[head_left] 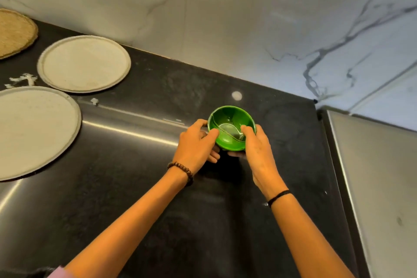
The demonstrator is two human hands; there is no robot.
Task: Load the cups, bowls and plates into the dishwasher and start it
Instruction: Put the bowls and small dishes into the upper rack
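A small green bowl [230, 127] is in the middle of the black countertop [135, 165], held between both hands. My left hand [196, 144] grips its left side, thumb over the rim and fingers curled underneath. My right hand [255, 146] grips its right side, thumb hooked over the rim and fingers under the base. Whether the bowl touches the counter is not visible. Two large pale round plates lie flat at the left: one [84, 63] farther back, one [33, 131] nearer and partly cut off by the frame edge.
A woven straw mat [13, 31] lies at the far left back. A marble wall [248, 18] runs behind the counter. A steel surface [379, 176] adjoins the counter's right edge. White crumbs [22, 79] lie between the plates.
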